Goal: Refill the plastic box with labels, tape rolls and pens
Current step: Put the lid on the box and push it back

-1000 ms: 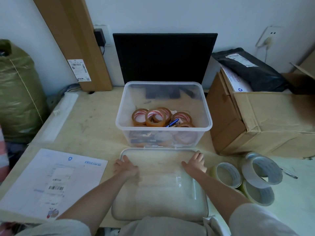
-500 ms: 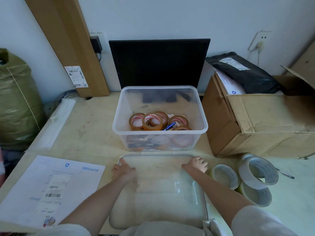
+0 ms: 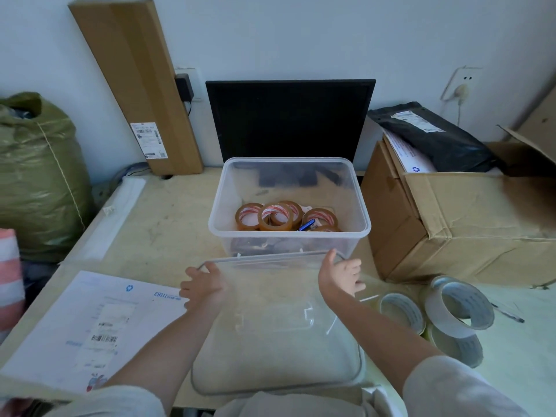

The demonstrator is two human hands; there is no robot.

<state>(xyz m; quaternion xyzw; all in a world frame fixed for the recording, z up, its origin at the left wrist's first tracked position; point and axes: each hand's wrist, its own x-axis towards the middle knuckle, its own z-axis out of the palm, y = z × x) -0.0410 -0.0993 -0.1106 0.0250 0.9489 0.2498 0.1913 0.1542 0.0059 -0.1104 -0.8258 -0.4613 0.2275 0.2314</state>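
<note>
A clear plastic box stands open mid-table, holding several brown tape rolls and a blue pen. In front of it, the clear lid is tilted, its far edge raised off the table near the box's front wall. My left hand grips the lid's far left corner and my right hand grips its far right corner. A white label sheet lies at the front left. Three large white tape rolls sit at the front right, with a pen just beyond them.
An open cardboard box with a black mailer bag stands right of the plastic box. A black monitor and a leaning long carton are at the back wall. A green sack sits left of the table.
Both hands have closed on the lid's far corners and lifted its far edge off the table towards the box. Before, they lay flat on the lid.
</note>
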